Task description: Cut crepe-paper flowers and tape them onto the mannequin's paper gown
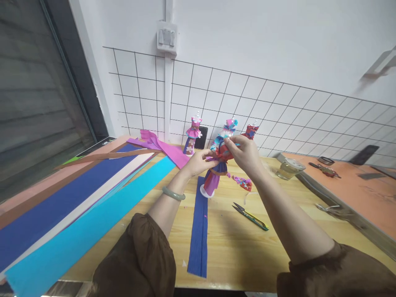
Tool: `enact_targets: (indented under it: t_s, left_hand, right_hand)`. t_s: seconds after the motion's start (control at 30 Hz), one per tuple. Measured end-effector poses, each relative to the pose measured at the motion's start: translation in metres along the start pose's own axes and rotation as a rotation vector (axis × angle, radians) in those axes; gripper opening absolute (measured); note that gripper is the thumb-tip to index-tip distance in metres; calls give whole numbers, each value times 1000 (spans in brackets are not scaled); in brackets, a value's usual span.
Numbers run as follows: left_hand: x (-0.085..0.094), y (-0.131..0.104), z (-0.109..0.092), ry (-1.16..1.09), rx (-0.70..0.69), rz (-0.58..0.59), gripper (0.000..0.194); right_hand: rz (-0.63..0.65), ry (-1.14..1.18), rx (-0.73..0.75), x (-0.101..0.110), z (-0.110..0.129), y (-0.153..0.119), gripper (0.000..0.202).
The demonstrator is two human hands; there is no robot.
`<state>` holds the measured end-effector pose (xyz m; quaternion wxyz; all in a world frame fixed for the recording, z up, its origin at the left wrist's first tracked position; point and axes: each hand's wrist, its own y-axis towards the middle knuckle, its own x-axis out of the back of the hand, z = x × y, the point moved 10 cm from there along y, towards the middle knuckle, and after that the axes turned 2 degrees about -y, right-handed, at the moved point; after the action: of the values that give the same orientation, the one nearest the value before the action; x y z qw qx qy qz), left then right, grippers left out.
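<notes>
Background: grid-patterned white wall rises behind a pale wooden table; a dark-framed window is at left.
Dress form: a miniature dress form in crepe paper is near the middle of the table, its round white base at the far end of a navy strip. It wears a red bodice, a navy flounce and a purple skirt.
Long axis: mostly upright, the top slanting right and away from the base.
Left hand: the left hand, with a jade-coloured bangle at the wrist, reaches the waist from the left; thumb and forefinger pinch the trim there.
Right hand: the right hand comes in from the right and slightly higher, its grip pinching at the upper bodice; exact contact is partly hidden.
Relation: the form lies between both grips, the two about equally near, with the skirt and base below them.
Far side: three other dressed forms, one pink, one turquoise-topped, one red; a dark phone leans on the wall.
Left side: layered crepe strips, turquoise nearest, lie diagonally.
Right side: green-and-yellow snips, a red-and-pink paper piece, a lidded cup and an orange surface.
</notes>
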<state>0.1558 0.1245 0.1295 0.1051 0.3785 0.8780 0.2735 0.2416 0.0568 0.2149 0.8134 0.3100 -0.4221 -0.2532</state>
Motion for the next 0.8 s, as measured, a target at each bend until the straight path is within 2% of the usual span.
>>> enact_targets:
  t_s: [0.2, 0.3, 0.4, 0.53, 0.67, 0.8]
  left_hand:
    - [2, 0, 4, -40, 39, 6, 23]
    - [5, -1, 3, -60, 70, 20, 21]
    - [12, -2, 2, -65, 75, 2, 20]
    - [27, -2, 1, -16, 56, -49, 20]
    - [47, -4, 5, 60, 67, -89, 21]
    - [70, -22, 19, 189, 189, -79, 25]
  right_hand:
    - [-24, 11, -3, 4, 1, -3, 44]
    - [2, -5, 1, 3, 4, -4, 43]
    - [13, -19, 0, 5, 9, -6, 41]
    - [-35, -17, -17, 15, 12, -15, 37]
    - [-146, 14, -61, 32, 7, -41, 33]
    - [-265, 3, -109, 42, -5, -92, 27]
